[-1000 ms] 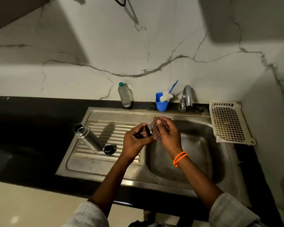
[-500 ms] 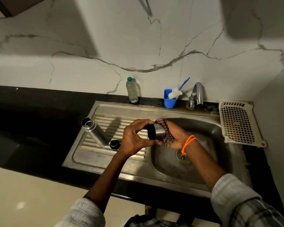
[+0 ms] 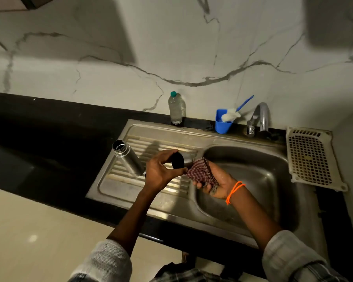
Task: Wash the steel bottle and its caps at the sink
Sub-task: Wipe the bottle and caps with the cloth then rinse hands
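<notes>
The open steel bottle (image 3: 127, 158) stands tilted on the ribbed drainboard (image 3: 130, 180) of the steel sink. My left hand (image 3: 160, 173) grips a steel cap (image 3: 180, 161) with a black inside, held over the edge between drainboard and basin. My right hand (image 3: 214, 183) holds a checked red cloth (image 3: 200, 173) bunched against the cap's right side. The small black cap seen earlier is hidden behind my left hand.
A clear plastic bottle (image 3: 176, 108), a blue cup (image 3: 222, 124) with a brush and the tap (image 3: 260, 117) line the back of the sink. A white perforated tray (image 3: 310, 157) lies right of the basin (image 3: 263, 180). Black counter (image 3: 39, 139) extends left.
The view has shifted right and down. My left hand has turned the cap so its black inside faces me, and my right hand with the cloth has slid lower along it.
</notes>
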